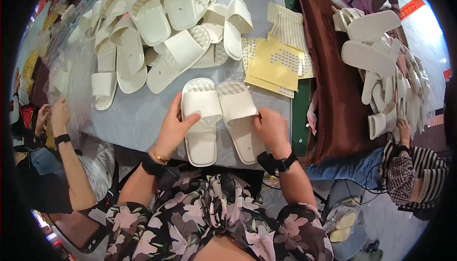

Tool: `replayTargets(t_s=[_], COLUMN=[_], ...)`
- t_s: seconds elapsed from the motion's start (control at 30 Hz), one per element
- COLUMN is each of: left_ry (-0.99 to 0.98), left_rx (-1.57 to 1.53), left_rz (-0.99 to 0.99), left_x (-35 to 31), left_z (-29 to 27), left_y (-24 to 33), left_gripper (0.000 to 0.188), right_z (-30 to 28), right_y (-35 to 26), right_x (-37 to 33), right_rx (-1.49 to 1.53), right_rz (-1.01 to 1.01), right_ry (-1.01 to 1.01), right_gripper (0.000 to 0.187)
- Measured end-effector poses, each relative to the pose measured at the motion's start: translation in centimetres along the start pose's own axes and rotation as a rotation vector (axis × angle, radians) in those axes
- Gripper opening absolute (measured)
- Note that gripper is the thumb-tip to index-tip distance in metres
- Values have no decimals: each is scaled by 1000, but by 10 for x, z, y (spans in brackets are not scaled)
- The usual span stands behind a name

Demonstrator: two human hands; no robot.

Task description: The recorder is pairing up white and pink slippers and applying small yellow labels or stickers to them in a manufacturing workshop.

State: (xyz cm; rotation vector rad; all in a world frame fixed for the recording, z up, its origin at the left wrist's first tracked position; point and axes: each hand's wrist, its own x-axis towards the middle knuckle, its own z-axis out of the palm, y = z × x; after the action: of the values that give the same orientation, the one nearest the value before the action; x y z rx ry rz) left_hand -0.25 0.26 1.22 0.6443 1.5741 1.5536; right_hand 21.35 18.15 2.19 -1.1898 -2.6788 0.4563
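A pair of cream slide slippers lies side by side before me on the grey table [128, 128], toes pointing away. My left hand [176, 127] holds the left slipper [202, 144], thumb over its strap and fingers along the outer side. The right slipper [239, 135] is tilted a little and has a small printed sticker near its heel. My right hand [273, 130] grips the outer edge of its strap with curled fingers; part of that grip is hidden. A heap of similar slippers [178, 51] lies just beyond, some with small labels.
Yellow and white sticker sheets [273, 63] lie at the table's right side. Beyond a brown cloth-covered bench [328, 89], more slippers [366, 59] are piled, with a co-worker's hand [403, 131] beside them. Another person's hands [59, 116] are at the left, near clear plastic bags [71, 89].
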Motion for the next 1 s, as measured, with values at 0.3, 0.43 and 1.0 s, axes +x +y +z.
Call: replayTargets(t_s=[0.3, 0.43, 1.0], left_ry=[121, 211, -393], left_rx=[710, 959, 1053], left_rz=[257, 398, 692], left_x=[-7, -10, -25], left_z=[8, 15, 56], left_y=[-3, -3, -6], left_gripper=[66, 61, 62], right_z=[-2, 4, -3], right_y=[-8, -6, -29], right_x=[-9, -13, -80], right_rx=[98, 166, 490], right_rz=[159, 151, -75], right_ry=[-15, 11, -122], right_gripper=[25, 25, 16])
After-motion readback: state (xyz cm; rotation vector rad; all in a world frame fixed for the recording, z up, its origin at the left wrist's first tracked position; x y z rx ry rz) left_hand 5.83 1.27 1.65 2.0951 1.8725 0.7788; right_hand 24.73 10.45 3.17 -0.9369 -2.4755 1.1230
